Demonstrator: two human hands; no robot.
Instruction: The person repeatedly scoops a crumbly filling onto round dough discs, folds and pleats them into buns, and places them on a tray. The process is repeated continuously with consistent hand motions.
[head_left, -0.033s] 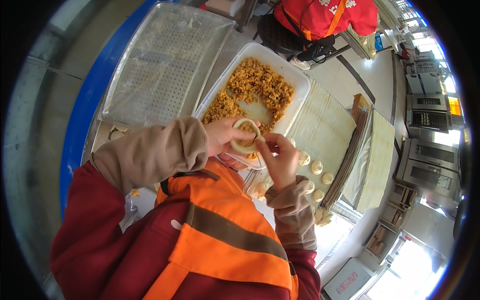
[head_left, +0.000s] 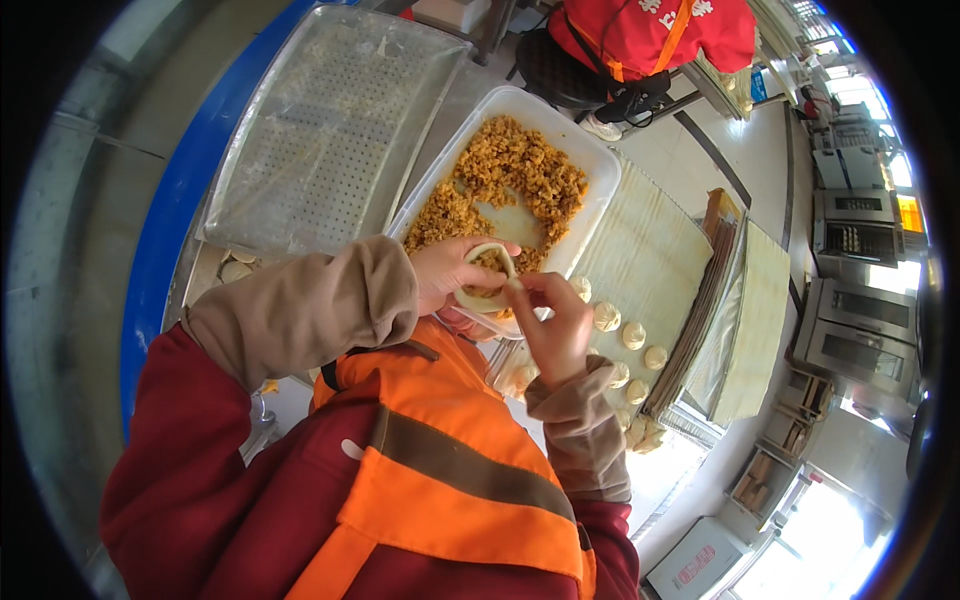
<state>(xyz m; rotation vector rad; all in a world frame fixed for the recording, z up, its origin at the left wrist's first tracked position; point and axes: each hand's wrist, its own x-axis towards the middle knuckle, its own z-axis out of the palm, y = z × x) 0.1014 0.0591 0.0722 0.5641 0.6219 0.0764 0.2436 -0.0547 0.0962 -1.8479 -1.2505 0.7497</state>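
Observation:
Between my hands, over the near edge of a white plastic box, is a round dough wrapper with brown crumbly filling inside. My left hand cups the wrapper from the left, its thumb lying over the opening. With thumb and fingers closed, my right hand pinches the wrapper's right rim. The top of the wrapper is still open, so the filling shows. More of the brown filling lies in the box, heaped around a bare patch of its bottom.
Several pleated buns sit on a pale mat to the right. Beside them leans a stack of boards. A perforated metal tray is at the upper left. Beyond the box is a person in red.
The wrapper has tilted a little and its opening looks less round. My right hand has shifted slightly down, still pinching the rim. My left hand stays almost in place.

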